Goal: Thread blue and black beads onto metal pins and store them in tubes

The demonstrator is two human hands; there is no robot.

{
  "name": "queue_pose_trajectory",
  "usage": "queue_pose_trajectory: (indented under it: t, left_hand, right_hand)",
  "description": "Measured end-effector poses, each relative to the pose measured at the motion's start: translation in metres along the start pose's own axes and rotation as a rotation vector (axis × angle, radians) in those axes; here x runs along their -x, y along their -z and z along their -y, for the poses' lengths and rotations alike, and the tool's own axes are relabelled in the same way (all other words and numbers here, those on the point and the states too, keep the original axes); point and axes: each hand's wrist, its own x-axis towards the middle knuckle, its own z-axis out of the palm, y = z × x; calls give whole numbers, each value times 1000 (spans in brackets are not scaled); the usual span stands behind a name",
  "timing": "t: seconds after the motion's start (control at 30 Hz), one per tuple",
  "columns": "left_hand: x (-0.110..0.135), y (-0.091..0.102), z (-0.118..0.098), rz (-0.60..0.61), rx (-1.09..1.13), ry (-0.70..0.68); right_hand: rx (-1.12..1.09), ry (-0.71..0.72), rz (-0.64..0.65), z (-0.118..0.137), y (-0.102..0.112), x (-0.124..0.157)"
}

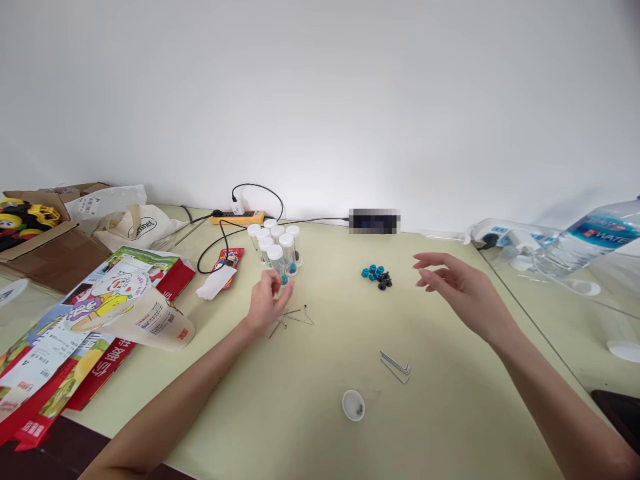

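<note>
My left hand [266, 301] rests on the pale green table [310, 427], fingers curled round a small clear vial [284, 279] with a blue piece inside, at the front of a cluster of white-capped vials [275, 243]. Thin metal pins [295, 316] lie just right of that hand. My right hand [453, 283] hovers above the table with fingers spread and empty, right of a small pile of blue and black beads [377, 276]. Nearer me lie two metal hex keys [395, 366] and a white cap [353, 405].
Colourful cartons and paper [90, 320] cover the left side, with a cardboard box of toys [30, 230] behind. An orange power strip [237, 217] with cables sits at the back. A water bottle [590, 240] lies on the glass table at right.
</note>
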Motion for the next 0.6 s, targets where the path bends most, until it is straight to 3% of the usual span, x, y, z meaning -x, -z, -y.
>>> queue_pose_trajectory:
  t: [0.13,0.2,0.27,0.33,0.4,0.6]
  left_hand:
    - [22,-7,-32,238,69,-342]
    - [31,-12,-52,485,82,-627]
    - [38,-14,-69,721,66,-776]
    - [41,-15,-79,913,70,-808]
    - [40,-15,-82,1030,92,-786]
    - [38,-9,-82,1105,197,-714]
  right_hand:
    - [120,41,76,-24,-19,-7]
    - [212,72,102,-39,-31,-10]
    - [251,73,124,-52,-43,-12]
    - [280,74,152,-63,-53,-13]
    - [308,78,178,-72,-61,-13]
    - [325,129,217,-86,-77,-12]
